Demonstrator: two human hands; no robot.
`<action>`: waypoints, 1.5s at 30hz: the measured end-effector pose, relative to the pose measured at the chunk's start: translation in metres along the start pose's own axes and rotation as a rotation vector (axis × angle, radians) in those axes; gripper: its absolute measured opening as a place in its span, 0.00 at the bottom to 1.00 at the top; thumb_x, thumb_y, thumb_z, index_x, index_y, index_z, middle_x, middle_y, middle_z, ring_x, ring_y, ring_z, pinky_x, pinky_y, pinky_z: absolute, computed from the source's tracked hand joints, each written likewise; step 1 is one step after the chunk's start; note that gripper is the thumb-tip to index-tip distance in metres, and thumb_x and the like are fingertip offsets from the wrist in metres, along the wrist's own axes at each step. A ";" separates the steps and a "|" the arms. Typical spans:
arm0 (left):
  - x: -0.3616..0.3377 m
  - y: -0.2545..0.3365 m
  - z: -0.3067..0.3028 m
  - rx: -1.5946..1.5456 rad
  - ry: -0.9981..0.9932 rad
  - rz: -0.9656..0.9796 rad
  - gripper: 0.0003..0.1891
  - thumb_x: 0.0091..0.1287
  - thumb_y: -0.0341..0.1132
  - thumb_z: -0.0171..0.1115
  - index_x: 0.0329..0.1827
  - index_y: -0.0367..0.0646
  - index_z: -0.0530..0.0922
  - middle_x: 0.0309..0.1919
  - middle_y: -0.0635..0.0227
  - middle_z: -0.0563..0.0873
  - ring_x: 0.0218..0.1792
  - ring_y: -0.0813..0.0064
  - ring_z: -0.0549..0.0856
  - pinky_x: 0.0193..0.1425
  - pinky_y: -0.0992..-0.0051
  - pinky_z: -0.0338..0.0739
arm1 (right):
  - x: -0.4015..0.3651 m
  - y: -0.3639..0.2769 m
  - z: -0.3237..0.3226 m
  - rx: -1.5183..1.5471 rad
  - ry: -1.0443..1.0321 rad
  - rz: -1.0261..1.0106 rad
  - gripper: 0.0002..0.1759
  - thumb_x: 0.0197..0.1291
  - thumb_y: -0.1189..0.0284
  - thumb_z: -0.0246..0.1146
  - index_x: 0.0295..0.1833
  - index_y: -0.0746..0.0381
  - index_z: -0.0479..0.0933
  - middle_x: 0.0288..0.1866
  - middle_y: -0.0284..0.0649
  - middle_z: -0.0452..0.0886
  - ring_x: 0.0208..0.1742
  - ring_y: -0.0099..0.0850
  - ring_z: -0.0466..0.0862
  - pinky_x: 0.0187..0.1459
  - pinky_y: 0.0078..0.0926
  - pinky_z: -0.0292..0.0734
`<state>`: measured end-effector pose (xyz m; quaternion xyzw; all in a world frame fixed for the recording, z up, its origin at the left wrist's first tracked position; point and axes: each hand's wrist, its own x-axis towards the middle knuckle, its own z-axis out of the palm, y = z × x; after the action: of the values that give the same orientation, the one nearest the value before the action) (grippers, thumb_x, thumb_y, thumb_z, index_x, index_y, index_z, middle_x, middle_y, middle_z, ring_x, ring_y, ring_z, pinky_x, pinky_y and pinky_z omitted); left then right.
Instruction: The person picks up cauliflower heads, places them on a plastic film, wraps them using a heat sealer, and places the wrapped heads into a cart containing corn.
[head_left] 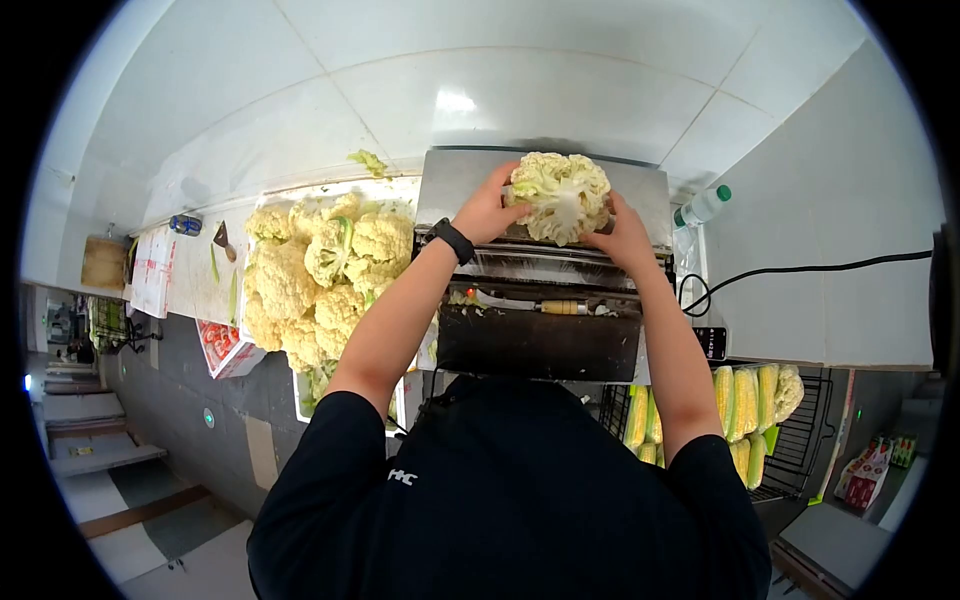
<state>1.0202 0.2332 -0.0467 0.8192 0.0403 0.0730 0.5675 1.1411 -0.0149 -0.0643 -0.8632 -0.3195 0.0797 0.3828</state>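
A head of cauliflower is gripped from both sides over a metal countertop machine, its pale cut stem facing me. My left hand curls round its left side, with a dark watch on the wrist. On the opposite side, my right hand presses with bent fingers. Below the hands, a knife with a light wooden handle lies in the machine's front recess. To the left is a large pile of cauliflower heads on the counter.
A wire cart holding wrapped corn stands at lower right. A bottle and a phone are right of the machine, near a black cable. Far left, a can sits on the counter above a box of red packages.
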 end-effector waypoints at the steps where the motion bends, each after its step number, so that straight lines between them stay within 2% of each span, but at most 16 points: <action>1: -0.001 0.002 0.000 0.000 0.001 -0.003 0.41 0.63 0.34 0.70 0.75 0.40 0.55 0.64 0.48 0.73 0.56 0.60 0.81 0.59 0.67 0.77 | -0.001 -0.006 -0.003 0.001 -0.003 0.000 0.48 0.38 0.63 0.79 0.67 0.66 0.67 0.56 0.52 0.80 0.59 0.50 0.77 0.60 0.42 0.73; 3: -0.002 0.006 0.001 0.058 0.019 -0.100 0.40 0.63 0.35 0.70 0.75 0.43 0.56 0.61 0.46 0.75 0.47 0.62 0.84 0.51 0.67 0.78 | -0.001 -0.019 -0.012 0.053 -0.040 -0.030 0.45 0.38 0.65 0.79 0.65 0.66 0.69 0.55 0.53 0.80 0.57 0.51 0.77 0.58 0.41 0.74; 7: -0.007 0.002 0.002 0.138 0.012 -0.062 0.40 0.63 0.36 0.69 0.75 0.44 0.56 0.59 0.45 0.76 0.42 0.64 0.84 0.48 0.67 0.78 | -0.004 -0.020 -0.018 0.046 -0.091 0.008 0.42 0.39 0.65 0.78 0.62 0.66 0.71 0.54 0.53 0.81 0.56 0.52 0.78 0.57 0.41 0.74; 9: -0.006 0.001 0.003 0.120 0.012 -0.163 0.38 0.65 0.34 0.68 0.75 0.47 0.56 0.63 0.49 0.74 0.49 0.64 0.83 0.52 0.68 0.79 | -0.001 -0.004 -0.010 -0.091 -0.055 -0.025 0.41 0.40 0.65 0.78 0.62 0.66 0.71 0.54 0.53 0.80 0.56 0.51 0.78 0.57 0.41 0.74; 13: -0.004 0.007 0.002 0.089 -0.009 -0.176 0.38 0.66 0.33 0.66 0.76 0.47 0.54 0.63 0.49 0.73 0.53 0.62 0.82 0.53 0.67 0.78 | 0.002 -0.011 -0.010 -0.039 -0.112 -0.005 0.44 0.40 0.64 0.78 0.65 0.66 0.70 0.56 0.54 0.79 0.57 0.51 0.77 0.58 0.41 0.74; 19: -0.005 -0.011 -0.004 0.020 0.015 -0.016 0.36 0.69 0.31 0.62 0.78 0.47 0.54 0.66 0.56 0.72 0.58 0.66 0.78 0.58 0.70 0.76 | 0.001 -0.012 -0.002 0.076 0.028 -0.060 0.52 0.41 0.66 0.78 0.72 0.65 0.62 0.62 0.56 0.75 0.64 0.50 0.73 0.66 0.39 0.69; 21: -0.005 -0.027 -0.007 0.379 0.086 0.183 0.35 0.69 0.31 0.62 0.77 0.46 0.56 0.66 0.59 0.72 0.59 0.69 0.76 0.60 0.71 0.75 | -0.002 -0.023 0.001 0.127 -0.004 -0.156 0.55 0.42 0.71 0.78 0.76 0.63 0.55 0.71 0.52 0.67 0.70 0.43 0.70 0.67 0.36 0.68; 25: -0.009 -0.014 -0.006 0.149 0.043 0.010 0.34 0.68 0.32 0.64 0.75 0.43 0.59 0.65 0.56 0.73 0.59 0.65 0.77 0.61 0.70 0.74 | 0.004 -0.039 -0.002 0.140 -0.053 -0.062 0.58 0.42 0.71 0.78 0.77 0.63 0.52 0.73 0.52 0.63 0.71 0.43 0.69 0.68 0.36 0.67; 27: -0.012 -0.012 -0.003 0.184 0.027 -0.080 0.32 0.67 0.35 0.66 0.72 0.40 0.63 0.63 0.52 0.75 0.59 0.61 0.78 0.61 0.67 0.74 | 0.006 -0.053 -0.016 0.172 -0.101 -0.054 0.56 0.43 0.71 0.77 0.76 0.65 0.54 0.71 0.51 0.66 0.70 0.43 0.70 0.68 0.36 0.67; 31: -0.010 -0.013 0.002 0.215 0.058 -0.149 0.32 0.65 0.37 0.68 0.69 0.39 0.65 0.61 0.48 0.77 0.59 0.57 0.79 0.62 0.67 0.74 | 0.017 -0.034 -0.014 0.276 -0.155 -0.030 0.54 0.41 0.69 0.78 0.74 0.64 0.57 0.68 0.53 0.68 0.67 0.47 0.72 0.67 0.39 0.69; 33: -0.010 -0.014 0.005 0.350 0.166 -0.002 0.31 0.62 0.37 0.69 0.66 0.38 0.69 0.58 0.49 0.78 0.57 0.56 0.80 0.61 0.65 0.74 | 0.017 -0.025 -0.011 0.008 -0.082 -0.129 0.53 0.40 0.66 0.79 0.72 0.66 0.61 0.67 0.53 0.71 0.67 0.48 0.73 0.65 0.40 0.71; 34: -0.011 -0.007 0.006 0.346 0.168 -0.005 0.31 0.62 0.37 0.69 0.66 0.38 0.69 0.58 0.49 0.78 0.57 0.56 0.80 0.61 0.65 0.74 | 0.016 -0.026 -0.012 0.006 -0.086 -0.129 0.53 0.40 0.66 0.79 0.72 0.66 0.61 0.67 0.53 0.71 0.67 0.48 0.73 0.65 0.40 0.71; 37: -0.012 0.010 0.008 0.447 0.206 0.116 0.27 0.60 0.36 0.70 0.62 0.41 0.74 0.57 0.53 0.78 0.55 0.53 0.79 0.60 0.64 0.75 | 0.006 -0.026 -0.016 0.002 -0.127 -0.071 0.51 0.39 0.61 0.79 0.69 0.67 0.64 0.63 0.53 0.75 0.67 0.49 0.72 0.65 0.40 0.69; 40: -0.012 0.020 0.013 0.462 0.213 0.181 0.24 0.59 0.35 0.70 0.60 0.45 0.77 0.57 0.56 0.77 0.56 0.52 0.78 0.60 0.63 0.75 | -0.001 -0.020 -0.018 -0.180 -0.088 -0.042 0.49 0.38 0.58 0.79 0.66 0.68 0.68 0.59 0.53 0.78 0.65 0.50 0.73 0.65 0.41 0.69; 42: -0.014 0.026 0.017 0.448 0.146 0.223 0.24 0.60 0.33 0.69 0.61 0.48 0.77 0.60 0.56 0.75 0.58 0.53 0.77 0.60 0.63 0.75 | -0.005 -0.016 -0.019 -0.346 -0.155 0.009 0.49 0.38 0.56 0.79 0.65 0.68 0.69 0.59 0.53 0.77 0.63 0.50 0.73 0.63 0.42 0.70; 45: -0.012 0.020 0.019 0.435 0.148 0.206 0.24 0.61 0.32 0.69 0.62 0.48 0.76 0.61 0.57 0.74 0.59 0.54 0.76 0.60 0.63 0.75 | -0.007 -0.010 -0.014 -0.229 -0.083 -0.062 0.47 0.37 0.56 0.79 0.62 0.68 0.70 0.58 0.52 0.78 0.62 0.50 0.73 0.62 0.42 0.70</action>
<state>1.0113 0.2070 -0.0356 0.9143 0.0130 0.1798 0.3628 1.1361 -0.0222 -0.0479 -0.8870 -0.3685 0.0667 0.2703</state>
